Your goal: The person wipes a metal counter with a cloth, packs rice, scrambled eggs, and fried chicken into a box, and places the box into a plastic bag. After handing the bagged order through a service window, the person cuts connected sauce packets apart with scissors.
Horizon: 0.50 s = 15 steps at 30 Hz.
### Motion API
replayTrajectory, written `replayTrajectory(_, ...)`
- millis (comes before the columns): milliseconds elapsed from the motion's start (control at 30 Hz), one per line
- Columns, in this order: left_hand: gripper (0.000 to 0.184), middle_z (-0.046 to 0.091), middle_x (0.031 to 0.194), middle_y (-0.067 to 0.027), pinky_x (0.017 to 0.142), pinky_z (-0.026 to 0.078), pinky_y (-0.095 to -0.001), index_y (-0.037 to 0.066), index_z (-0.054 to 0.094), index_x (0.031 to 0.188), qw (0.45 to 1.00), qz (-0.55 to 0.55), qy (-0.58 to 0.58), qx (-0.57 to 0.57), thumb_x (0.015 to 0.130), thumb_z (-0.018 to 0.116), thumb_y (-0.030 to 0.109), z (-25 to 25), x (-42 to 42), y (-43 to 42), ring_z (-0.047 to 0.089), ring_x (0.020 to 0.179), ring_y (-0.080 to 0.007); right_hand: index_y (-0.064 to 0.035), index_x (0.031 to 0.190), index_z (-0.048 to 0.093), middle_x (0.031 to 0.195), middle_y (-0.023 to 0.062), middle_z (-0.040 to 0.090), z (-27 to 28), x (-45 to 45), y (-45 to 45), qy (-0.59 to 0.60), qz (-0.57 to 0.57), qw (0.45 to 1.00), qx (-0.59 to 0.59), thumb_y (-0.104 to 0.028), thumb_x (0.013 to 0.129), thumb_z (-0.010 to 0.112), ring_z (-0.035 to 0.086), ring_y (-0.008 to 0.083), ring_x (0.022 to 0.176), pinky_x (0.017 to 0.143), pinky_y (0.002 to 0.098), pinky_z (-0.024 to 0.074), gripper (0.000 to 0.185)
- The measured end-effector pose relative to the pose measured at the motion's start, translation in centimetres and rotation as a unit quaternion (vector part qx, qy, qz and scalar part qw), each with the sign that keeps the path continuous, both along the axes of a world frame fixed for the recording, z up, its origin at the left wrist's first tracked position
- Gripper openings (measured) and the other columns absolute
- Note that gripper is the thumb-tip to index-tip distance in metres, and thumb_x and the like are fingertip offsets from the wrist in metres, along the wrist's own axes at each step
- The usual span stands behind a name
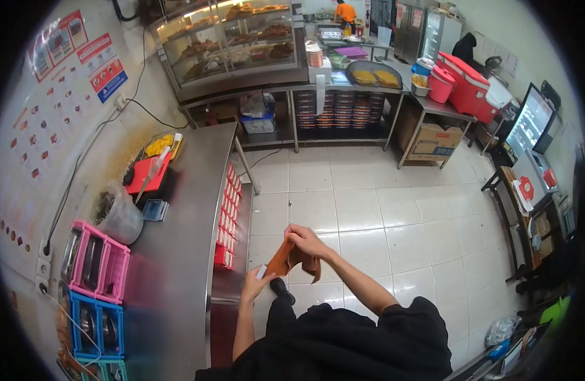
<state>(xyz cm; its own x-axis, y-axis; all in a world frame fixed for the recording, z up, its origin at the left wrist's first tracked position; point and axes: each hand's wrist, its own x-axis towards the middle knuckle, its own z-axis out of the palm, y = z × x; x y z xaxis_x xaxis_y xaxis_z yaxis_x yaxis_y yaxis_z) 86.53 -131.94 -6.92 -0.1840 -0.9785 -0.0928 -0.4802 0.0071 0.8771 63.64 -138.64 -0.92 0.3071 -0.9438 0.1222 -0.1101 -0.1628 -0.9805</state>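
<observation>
The left fingers (256, 277) and right fingers (298, 233) pinch a brown, flat, folded piece (282, 259) beside the long steel counter (178, 254).

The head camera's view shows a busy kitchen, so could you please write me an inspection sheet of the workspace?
Surface: steel counter, shiny, with some reflections.
Job's things: brown item, limp and bent, held off the counter; its material cannot be told.
Clutter: pink basket, blue basket, plastic bag and red board along the counter's wall side.
Hands: left hand and right hand both on the brown item; a small white thing shows at the left.
Cables: black plug in a wall socket; a white cable hangs before the blue basket.
Surroundings: tiled floor, food display cabinet, person in orange at the back.
</observation>
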Motion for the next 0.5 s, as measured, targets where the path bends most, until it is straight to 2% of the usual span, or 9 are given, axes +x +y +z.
replayTrajectory(100,0.026,0.055,0.064,0.0017,0.056,0.042,-0.0281,0.001,0.058,0.077,0.972,0.147,0.180,-0.021,0.070,0.073,0.021,7.5,1.3,-3.1,0.049,0.059,-0.0095,-0.0027,0.080,0.050,0.070,-0.0005,0.051,4.8,0.3,-4.7,0.054,0.116,0.990,0.052,-0.007,0.074,0.055,0.048,0.0085,0.070,0.063,0.0238,0.0407,0.009)
replayTrajectory(133,0.019,0.054,0.066,0.0034,0.055,0.042,-0.0250,0.002,0.058,0.073,0.950,0.217,0.224,-0.013,0.070,0.073,0.014,7.6,2.7,-5.1,0.049,0.059,-0.0083,-0.0039,0.080,0.050,0.069,0.0016,0.053,3.9,0.3,-7.0,0.068,0.141,0.987,0.031,-0.004,0.068,0.061,0.050,0.0116,0.067,0.061,0.0258,0.0422,0.017)
replayTrajectory(167,0.017,0.054,0.066,0.0033,0.054,0.041,-0.0237,0.002,0.058,0.073,0.960,0.171,0.220,-0.020,0.070,0.072,0.011,8.0,4.2,-7.0,0.049,0.059,-0.0072,-0.0044,0.080,0.050,0.069,0.0027,0.054,3.1,0.3,-8.6,0.154,0.147,0.977,0.012,-0.005,0.068,0.062,0.051,0.0131,0.066,0.060,0.0266,0.0426,0.017)
replayTrajectory(233,0.014,0.054,0.066,0.0029,0.053,0.039,-0.0211,0.002,0.058,0.073,0.973,0.071,0.212,-0.048,0.070,0.071,0.007,12.7,5.8,-11.5,0.049,0.059,-0.0051,-0.0054,0.079,0.051,0.069,0.0049,0.056,1.8,-0.1,-12.4,0.323,0.147,0.934,-0.038,-0.006,0.067,0.063,0.053,0.0162,0.065,0.059,0.0281,0.0435,0.018)
replayTrajectory(333,0.012,0.052,0.062,0.0040,0.052,0.037,-0.0184,0.003,0.057,0.071,0.958,0.064,0.279,-0.033,0.071,0.069,0.001,15.1,6.1,-18.6,0.047,0.057,-0.0033,-0.0065,0.079,0.053,0.069,0.0078,0.057,-1.6,-1.7,-17.3,0.371,0.034,0.927,-0.050,-0.006,0.064,0.065,0.056,0.0206,0.065,0.058,0.0297,0.0443,0.019)
replayTrajectory(367,0.012,0.051,0.062,0.0041,0.051,0.037,-0.0185,0.003,0.057,0.071,0.955,0.064,0.290,-0.024,0.071,0.068,0.000,15.6,6.0,-20.5,0.047,0.056,-0.0034,-0.0055,0.076,0.053,0.069,0.0069,0.058,-3.2,-2.6,-18.8,0.348,-0.004,0.934,-0.086,-0.007,0.068,0.063,0.057,0.0179,0.066,0.059,0.0310,0.0451,0.013)
replayTrajectory(433,0.011,0.054,0.071,0.0012,0.058,0.041,-0.0194,0.004,0.056,0.079,0.941,0.103,0.323,0.017,0.073,0.065,0.001,15.5,6.7,-24.0,0.050,0.064,-0.0053,-0.0041,0.072,0.052,0.069,0.0052,0.058,-2.6,-2.7,-20.7,0.224,-0.029,0.974,-0.011,-0.007,0.074,0.061,0.056,0.0141,0.065,0.058,0.0302,0.0455,0.009)
replayTrajectory(467,0.012,0.054,0.074,0.0006,0.060,0.041,-0.0198,0.004,0.055,0.081,0.930,0.125,0.344,0.007,0.074,0.065,0.001,15.8,6.7,-25.8,0.051,0.067,-0.0059,-0.0046,0.078,0.050,0.067,0.0026,0.056,-2.9,-2.6,-22.2,0.178,-0.038,0.983,-0.024,-0.008,0.078,0.058,0.054,0.0102,0.065,0.057,0.0268,0.0446,0.009)
replayTrajectory(500,0.013,0.055,0.077,0.0000,0.062,0.042,-0.0202,0.003,0.055,0.084,0.918,0.149,0.367,-0.004,0.075,0.064,0.002,15.7,6.7,-27.9,0.051,0.069,-0.0065,-0.0050,0.081,0.049,0.066,0.0021,0.055,-3.5,-2.6,-24.0,0.133,-0.044,0.990,0.021,-0.009,0.079,0.059,0.054,0.0096,0.065,0.057,0.0257,0.0441,0.011)
